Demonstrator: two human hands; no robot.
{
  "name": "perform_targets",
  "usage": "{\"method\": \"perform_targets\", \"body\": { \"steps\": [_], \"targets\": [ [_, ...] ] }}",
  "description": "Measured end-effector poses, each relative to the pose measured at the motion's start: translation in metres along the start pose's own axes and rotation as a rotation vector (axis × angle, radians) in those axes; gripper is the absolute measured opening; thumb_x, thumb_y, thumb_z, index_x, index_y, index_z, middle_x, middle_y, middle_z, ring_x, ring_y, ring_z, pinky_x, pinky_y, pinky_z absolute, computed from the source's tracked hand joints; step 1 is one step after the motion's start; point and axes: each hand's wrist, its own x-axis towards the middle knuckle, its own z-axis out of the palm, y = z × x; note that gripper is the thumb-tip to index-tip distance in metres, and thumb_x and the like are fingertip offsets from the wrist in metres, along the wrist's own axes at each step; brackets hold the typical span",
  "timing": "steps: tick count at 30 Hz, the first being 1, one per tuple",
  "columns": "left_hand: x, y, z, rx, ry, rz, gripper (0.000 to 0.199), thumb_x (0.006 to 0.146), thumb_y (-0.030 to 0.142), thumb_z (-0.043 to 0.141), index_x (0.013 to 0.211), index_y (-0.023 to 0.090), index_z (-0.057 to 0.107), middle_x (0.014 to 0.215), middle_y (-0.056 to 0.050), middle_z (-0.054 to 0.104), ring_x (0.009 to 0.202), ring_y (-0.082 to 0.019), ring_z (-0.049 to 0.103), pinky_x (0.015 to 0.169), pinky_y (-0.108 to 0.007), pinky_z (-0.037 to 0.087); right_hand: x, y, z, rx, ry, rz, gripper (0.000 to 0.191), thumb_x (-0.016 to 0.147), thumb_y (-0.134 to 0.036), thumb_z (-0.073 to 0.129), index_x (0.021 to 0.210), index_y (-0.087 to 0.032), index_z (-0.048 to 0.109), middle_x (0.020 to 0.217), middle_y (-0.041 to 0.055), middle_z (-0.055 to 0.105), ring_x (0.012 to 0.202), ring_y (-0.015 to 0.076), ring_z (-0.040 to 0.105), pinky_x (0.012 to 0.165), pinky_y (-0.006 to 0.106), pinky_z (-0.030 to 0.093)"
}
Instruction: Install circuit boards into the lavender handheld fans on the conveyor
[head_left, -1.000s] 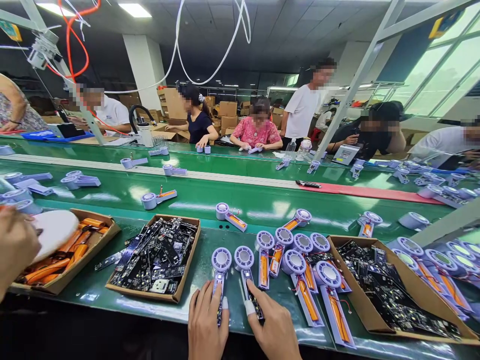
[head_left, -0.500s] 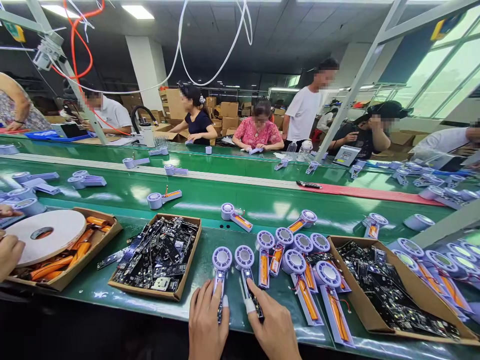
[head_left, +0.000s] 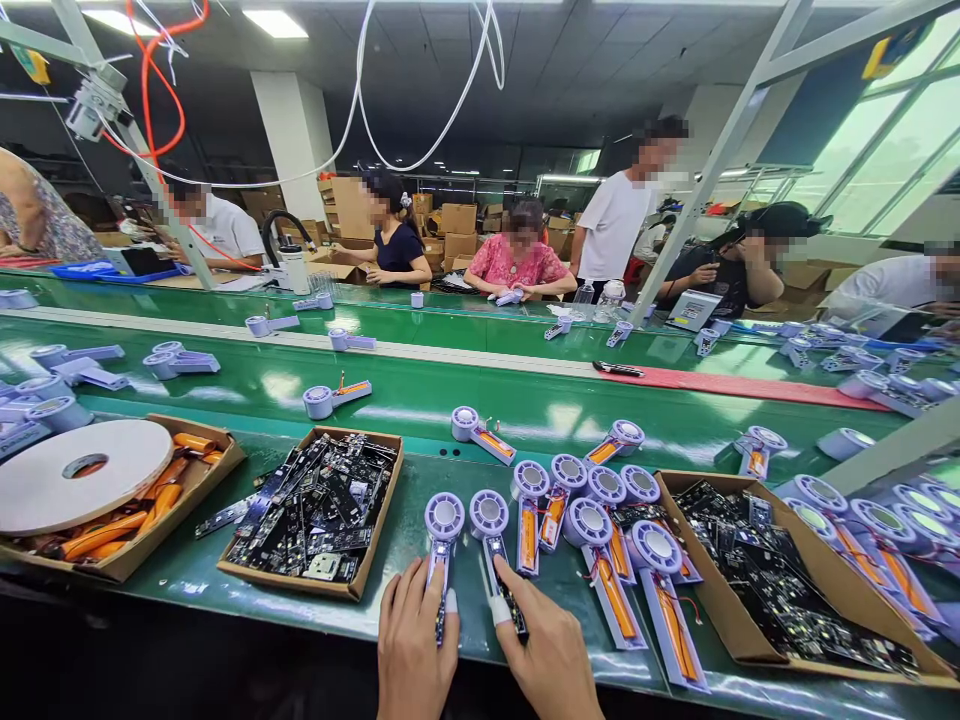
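Observation:
Two lilac handheld fans lie side by side on the green bench before me, their open handles carrying black circuit boards. My left hand (head_left: 417, 625) grips the handle of the left fan (head_left: 445, 517), fingers on its upper part and thumb along the right side. On the right fan (head_left: 488, 514), my right hand (head_left: 541, 630) has its index finger on the board and its thumb at the lower handle. White covers sit on both thumbs. Just right of them lie several fans with orange battery cells (head_left: 616, 600) in their open handles. My fingers partly hide both boards.
A box of circuit boards (head_left: 397, 470) stands on the left, another box (head_left: 757, 655) on the right. A white tape roll (head_left: 135, 450) rests on a box of orange cells. Beyond, fans ride a green conveyor (head_left: 420, 390); co-workers sit across it.
The fans on the near conveyor have shifted slightly right. A co-worker's hands at the far left have left the tape roll. My hands and the two fans under them stay put.

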Motion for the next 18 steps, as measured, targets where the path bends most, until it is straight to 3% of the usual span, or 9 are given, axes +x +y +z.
{"method": "perform_targets", "body": {
  "steps": [4, 8, 11, 15, 18],
  "targets": [
    [0.002, 0.001, -0.006, -0.067, -0.015, -0.023, 0.044, 0.087, 0.024, 0.053, 0.130, 0.017, 0.053, 0.126, -0.014, 0.063, 0.116, -0.029, 0.058, 0.096, -0.046, 0.044, 0.001, 0.001, -0.001, -0.020, -0.007, -0.014, 0.055, 0.085, -0.015, 0.039, 0.139, -0.022, 0.045, 0.116, 0.0070, 0.068, 0.097, 0.0215, 0.069, 0.082, 0.032, 0.056],
    [0.001, -0.002, -0.014, -0.199, -0.067, -0.036, 0.047, 0.091, 0.038, 0.046, 0.132, 0.017, 0.051, 0.131, -0.016, 0.059, 0.118, -0.030, 0.057, 0.094, -0.048, 0.047, 0.003, -0.003, -0.004, -0.119, -0.020, -0.011, 0.055, 0.088, -0.023, 0.042, 0.142, -0.026, 0.040, 0.104, 0.0077, 0.070, 0.079, 0.0238, 0.071, 0.062, 0.031, 0.057],
    [0.000, -0.010, -0.014, -0.336, -0.136, -0.063, 0.045, 0.096, 0.042, 0.035, 0.132, 0.021, 0.052, 0.129, -0.012, 0.063, 0.119, -0.028, 0.058, 0.098, -0.049, 0.047, 0.006, -0.013, 0.005, -0.195, -0.030, 0.016, 0.054, 0.087, -0.034, 0.051, 0.140, -0.028, 0.043, 0.105, 0.0115, 0.068, 0.073, 0.0261, 0.071, 0.053, 0.030, 0.055],
    [0.002, -0.023, -0.004, -0.623, -0.226, -0.290, 0.053, 0.100, 0.041, 0.016, 0.131, 0.023, 0.055, 0.122, -0.009, 0.068, 0.115, -0.023, 0.063, 0.095, -0.041, 0.052, 0.018, -0.030, 0.037, -0.268, -0.008, 0.119, 0.048, 0.081, -0.042, 0.059, 0.125, -0.023, 0.055, 0.115, 0.0215, 0.063, 0.081, 0.0337, 0.070, 0.059, 0.039, 0.055],
    [0.002, -0.027, 0.003, -0.742, -0.171, -0.526, 0.059, 0.100, 0.041, 0.009, 0.125, 0.021, 0.059, 0.114, -0.009, 0.073, 0.109, -0.023, 0.066, 0.090, -0.038, 0.056, 0.033, -0.041, 0.060, -0.317, -0.012, 0.176, 0.043, 0.068, -0.033, 0.068, 0.108, -0.021, 0.060, 0.122, 0.0260, 0.058, 0.091, 0.0404, 0.066, 0.064, 0.047, 0.054]
  ]
}}
